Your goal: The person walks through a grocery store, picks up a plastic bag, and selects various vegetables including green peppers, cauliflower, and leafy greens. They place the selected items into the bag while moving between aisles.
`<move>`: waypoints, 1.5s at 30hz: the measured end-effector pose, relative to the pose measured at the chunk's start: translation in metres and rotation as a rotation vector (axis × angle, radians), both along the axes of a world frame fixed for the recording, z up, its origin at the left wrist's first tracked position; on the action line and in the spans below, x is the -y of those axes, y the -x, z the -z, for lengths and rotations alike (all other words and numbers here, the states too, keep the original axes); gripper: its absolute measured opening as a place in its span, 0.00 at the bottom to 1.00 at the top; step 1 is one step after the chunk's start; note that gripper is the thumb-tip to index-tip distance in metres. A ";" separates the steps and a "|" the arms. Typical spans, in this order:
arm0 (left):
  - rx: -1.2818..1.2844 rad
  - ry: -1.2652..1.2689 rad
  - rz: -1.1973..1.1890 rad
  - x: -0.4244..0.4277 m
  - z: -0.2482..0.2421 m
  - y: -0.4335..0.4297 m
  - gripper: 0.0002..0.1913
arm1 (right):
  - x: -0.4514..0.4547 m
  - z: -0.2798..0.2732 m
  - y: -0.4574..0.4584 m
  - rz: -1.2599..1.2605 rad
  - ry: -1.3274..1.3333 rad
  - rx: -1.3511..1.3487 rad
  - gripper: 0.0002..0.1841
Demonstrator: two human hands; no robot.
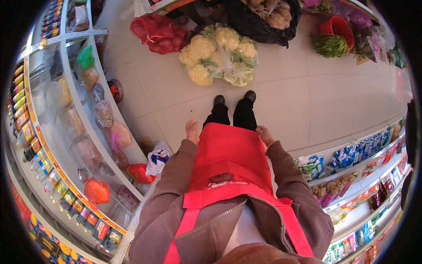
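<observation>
My left hand [192, 131] hangs beside the left edge of the red apron [230, 151], with its fingers apart and nothing in it. At the apron's lower right corner is my right hand [264, 134], its fingers curled. Whether it grips the cloth there is not plain. On the floor just beyond my dark shoes [250, 95] lies a large clear plastic bag of cauliflowers [219, 54]. A red mesh sack [160, 33], which looks filled with onions, rests to its left. Behind it stands a black plastic bag [263, 29] holding potato-like produce.
Glass-sided shelving [74, 115] with bagged dry goods and bottles runs along my left. Packaged goods fill a white shelf rack [356, 194] on the right. A red bucket [336, 28] and a bunch of green vegetables [330, 46] are at the far right. A white plastic bag [160, 158] sits by the left shelving.
</observation>
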State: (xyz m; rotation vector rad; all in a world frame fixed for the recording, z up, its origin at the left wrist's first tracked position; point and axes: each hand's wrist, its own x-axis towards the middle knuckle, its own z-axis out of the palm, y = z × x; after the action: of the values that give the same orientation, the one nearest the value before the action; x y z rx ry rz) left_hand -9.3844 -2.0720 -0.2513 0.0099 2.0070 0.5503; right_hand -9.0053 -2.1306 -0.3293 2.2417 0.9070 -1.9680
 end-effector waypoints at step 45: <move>0.785 0.223 -0.309 -0.159 0.241 -0.064 0.04 | -0.244 0.235 0.195 1.098 0.186 -0.781 0.26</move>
State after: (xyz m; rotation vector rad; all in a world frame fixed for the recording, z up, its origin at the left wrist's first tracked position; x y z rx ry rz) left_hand -9.3201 -1.9128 -0.4927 -0.5751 1.2868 0.4259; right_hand -9.2006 -1.8869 -0.5645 1.9747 -0.7802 -3.2311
